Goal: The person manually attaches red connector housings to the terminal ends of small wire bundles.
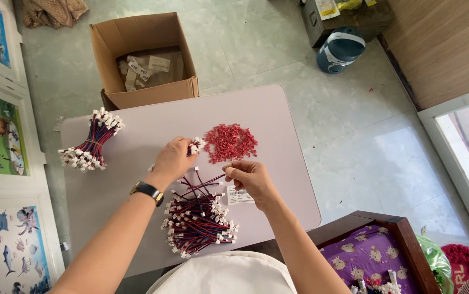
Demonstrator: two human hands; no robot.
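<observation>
One tied bundle of wire leads (90, 141) lies finished; a loose heap (197, 222) waits. Left hand (173, 159) grips white-plugged leads (195, 146), right hand (249, 178) pinches one wire near red connectors (230, 142).

Two hands, one tied wire bundle (90, 141), one loose wire pile (197, 222), one cardboard box (143, 60)

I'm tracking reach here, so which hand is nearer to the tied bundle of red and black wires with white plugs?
Left. The left hand lies right of the tied bundle of red and black wires, table between them. The right hand is farther right, below the pile of small red plastic pieces.
</observation>
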